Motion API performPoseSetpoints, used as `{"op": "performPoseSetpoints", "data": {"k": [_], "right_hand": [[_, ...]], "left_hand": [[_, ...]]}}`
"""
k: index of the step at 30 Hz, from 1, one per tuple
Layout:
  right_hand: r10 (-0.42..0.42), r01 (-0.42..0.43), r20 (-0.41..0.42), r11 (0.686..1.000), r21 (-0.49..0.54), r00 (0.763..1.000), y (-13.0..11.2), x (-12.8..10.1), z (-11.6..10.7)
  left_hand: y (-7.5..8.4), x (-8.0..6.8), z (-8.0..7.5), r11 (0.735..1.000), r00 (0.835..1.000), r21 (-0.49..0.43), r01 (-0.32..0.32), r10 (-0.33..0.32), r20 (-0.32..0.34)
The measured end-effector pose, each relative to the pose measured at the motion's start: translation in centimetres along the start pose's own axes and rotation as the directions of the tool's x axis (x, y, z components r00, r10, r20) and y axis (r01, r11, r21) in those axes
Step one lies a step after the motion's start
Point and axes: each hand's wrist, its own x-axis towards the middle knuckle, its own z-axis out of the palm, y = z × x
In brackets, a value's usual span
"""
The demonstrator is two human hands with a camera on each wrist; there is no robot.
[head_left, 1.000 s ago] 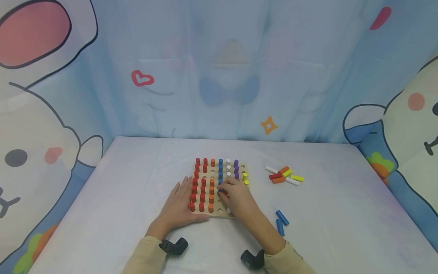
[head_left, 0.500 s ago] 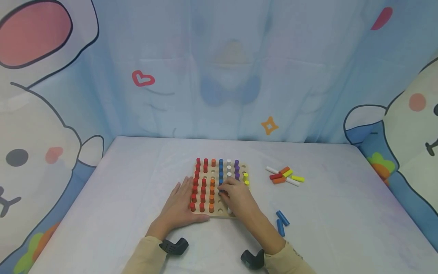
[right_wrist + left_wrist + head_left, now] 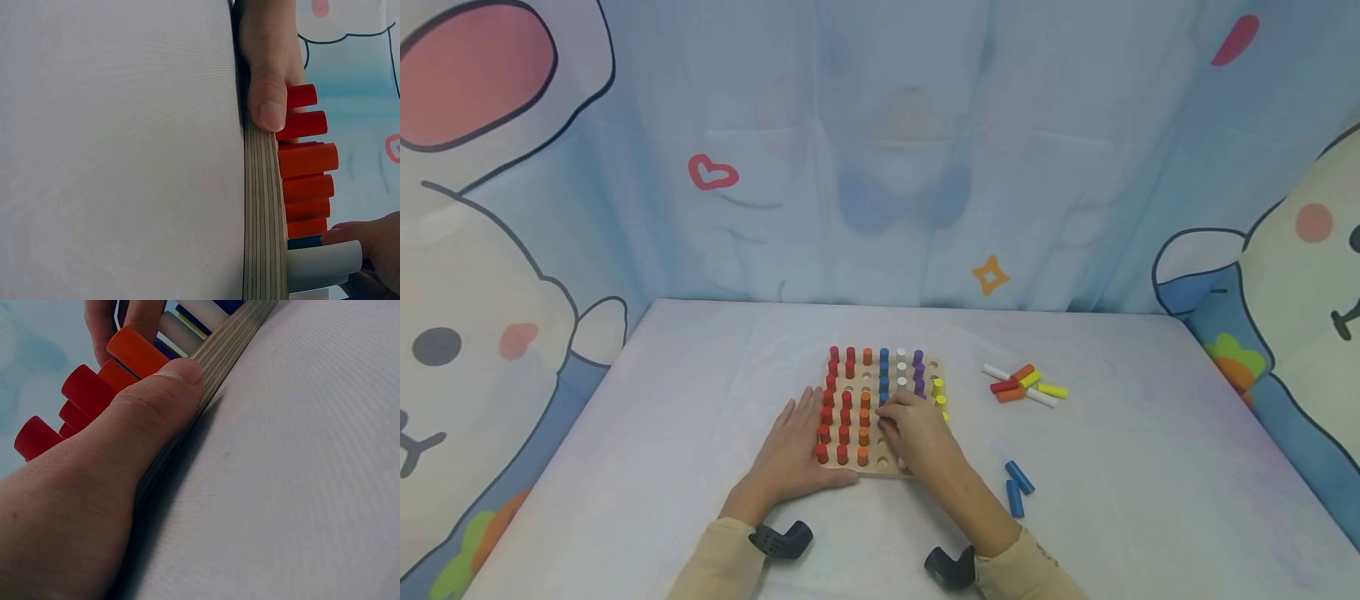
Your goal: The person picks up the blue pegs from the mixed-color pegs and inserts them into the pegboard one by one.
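A wooden peg board [image 3: 859, 472] lies at the table's middle with rows of red, orange, blue, white, purple and yellow pegs standing in it. My left hand [image 3: 790, 454] lies flat against its left side with straight fingers, and the thumb [image 3: 169, 387] presses the board's front edge [image 3: 259, 206]. My right hand [image 3: 919, 435] is over the board's right half. Its curled fingertips [image 3: 359, 234] pinch a blue peg [image 3: 304, 242] in the blue row, next to a white peg [image 3: 322, 262]. Red pegs [image 3: 87, 390] and an orange peg [image 3: 134, 353] stand by the left thumb.
Loose white, red, orange and yellow pegs [image 3: 1024, 383] lie in a heap to the right of the board. Two blue pegs [image 3: 1017, 487] lie beside my right forearm. A cartoon curtain [image 3: 880, 167] hangs behind the white table.
My right hand has shifted very slightly on the blue peg. The left hand and the board have stayed where they were.
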Motion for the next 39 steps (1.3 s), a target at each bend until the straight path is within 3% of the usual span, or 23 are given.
{"op": "performPoseSetpoints", "data": {"k": [20,31,39], "right_hand": [[0.045,-0.045,0.029,0.999,-0.029,0.999,-0.5,-0.3,-1.2],[0.084,-0.084,-0.027,0.996,-0.022,0.996,0.3,-1.1,-4.5],[0.097,-0.098,-0.022,0.994,-0.039,0.995,2.6,-2.0,-7.2]], "left_hand": [[0.0,0.0,0.0,1.000,1.000,0.000,0.019,-0.019,0.018],[0.0,0.1,0.2,1.000,0.999,-0.009,0.026,-0.026,0.025],[0.1,0.0,0.0,1.000,0.999,-0.013,0.024,-0.024,0.026]]}}
